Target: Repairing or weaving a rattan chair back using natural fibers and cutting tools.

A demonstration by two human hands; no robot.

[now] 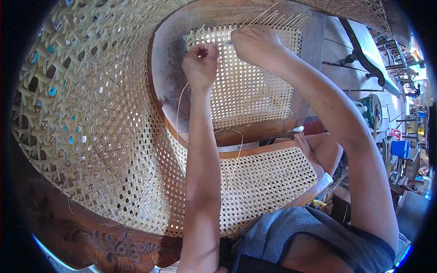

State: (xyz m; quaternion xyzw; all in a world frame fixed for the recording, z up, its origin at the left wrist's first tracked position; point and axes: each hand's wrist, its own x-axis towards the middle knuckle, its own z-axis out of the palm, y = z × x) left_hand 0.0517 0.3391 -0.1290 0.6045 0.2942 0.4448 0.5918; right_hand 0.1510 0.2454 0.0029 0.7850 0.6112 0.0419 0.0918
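A square panel of woven cane (255,86) fills the opening of a brown wooden frame (170,59). Over the panel's upper left part is my left hand (200,63), its fingers curled into a pinch; whatever they hold is hidden. My right hand (256,43) is closed near the panel's top edge, with a small thin dark thing just at its left side, too small to name. A loose cane strand (180,102) comes out from behind my left wrist and curves down. Several cane ends (284,20) stick up along the top edge, right of my right hand.
A curved sheet of woven cane (104,118) rises at the left, above carved dark wood (118,245). Another cane strand (241,139) loops over the lower cane panel (268,182). At the right are a dark curved furniture piece (364,54) and a blue container (400,149).
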